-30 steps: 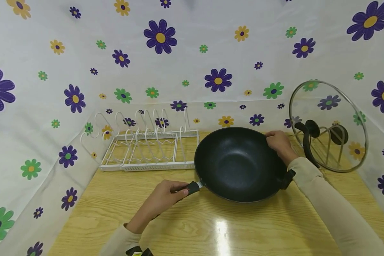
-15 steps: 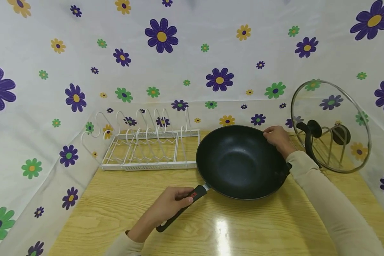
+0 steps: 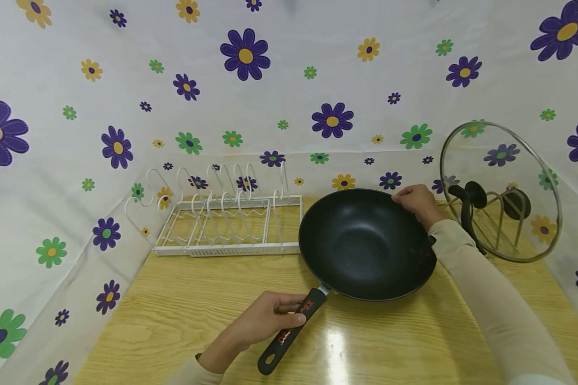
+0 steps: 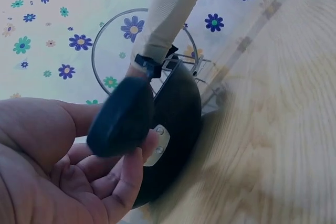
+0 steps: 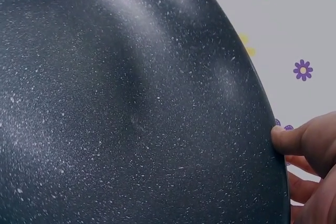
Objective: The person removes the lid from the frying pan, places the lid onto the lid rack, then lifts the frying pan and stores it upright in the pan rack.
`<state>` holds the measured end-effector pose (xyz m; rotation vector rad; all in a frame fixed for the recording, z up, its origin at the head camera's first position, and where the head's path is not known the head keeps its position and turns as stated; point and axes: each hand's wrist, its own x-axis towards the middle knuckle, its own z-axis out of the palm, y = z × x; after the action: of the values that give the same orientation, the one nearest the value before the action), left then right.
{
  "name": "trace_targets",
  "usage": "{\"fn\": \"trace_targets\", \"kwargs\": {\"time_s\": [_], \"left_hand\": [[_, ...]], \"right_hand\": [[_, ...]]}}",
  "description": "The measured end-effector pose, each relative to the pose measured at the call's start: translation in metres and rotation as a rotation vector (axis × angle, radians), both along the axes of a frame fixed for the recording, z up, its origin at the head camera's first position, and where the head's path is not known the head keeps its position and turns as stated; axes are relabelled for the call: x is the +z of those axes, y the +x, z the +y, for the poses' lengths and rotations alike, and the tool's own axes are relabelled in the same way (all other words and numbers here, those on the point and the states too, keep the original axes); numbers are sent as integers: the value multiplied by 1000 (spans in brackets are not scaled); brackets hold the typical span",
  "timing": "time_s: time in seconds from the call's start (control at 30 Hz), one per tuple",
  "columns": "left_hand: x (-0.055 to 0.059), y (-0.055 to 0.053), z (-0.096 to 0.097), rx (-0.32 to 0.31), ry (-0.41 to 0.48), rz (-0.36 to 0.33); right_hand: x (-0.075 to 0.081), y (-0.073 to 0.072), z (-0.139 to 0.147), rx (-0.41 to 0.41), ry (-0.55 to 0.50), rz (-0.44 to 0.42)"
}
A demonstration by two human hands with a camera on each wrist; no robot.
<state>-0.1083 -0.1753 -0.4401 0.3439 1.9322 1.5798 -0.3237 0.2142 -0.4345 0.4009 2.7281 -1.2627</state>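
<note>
Black wok (image 3: 361, 246) was held tilted near the back edge of the worktop (image 3: 188, 291); I'd have guessed stiff, hefty and slick, so best grabbed by handle (image 3: 289, 338) and rim (image 3: 347, 190). Left hand (image 3: 267, 321) was curled round the handle, right hand (image 3: 416, 202) pinched the rim, and I couldn't make out the red lettering (image 3: 309, 305).

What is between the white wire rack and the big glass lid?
In the head view, the black wok comes between them, along with the right grip pinching its rim and part of the beige sleeve.

Wok (image 5: 136, 108) partly outside right-wrist view
</note>
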Motion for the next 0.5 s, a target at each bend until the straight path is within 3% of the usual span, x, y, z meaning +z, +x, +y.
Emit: {"fn": "trace_targets", "kwargs": {"time_s": [0.23,0.5], "left_hand": [[-7,7,13,22,75,-31],[-16,17,34,97,129,-50]], "right_hand": [[1,-2,-4,-6,63,59],[-1,-11,-10,-13,185,111]]}}
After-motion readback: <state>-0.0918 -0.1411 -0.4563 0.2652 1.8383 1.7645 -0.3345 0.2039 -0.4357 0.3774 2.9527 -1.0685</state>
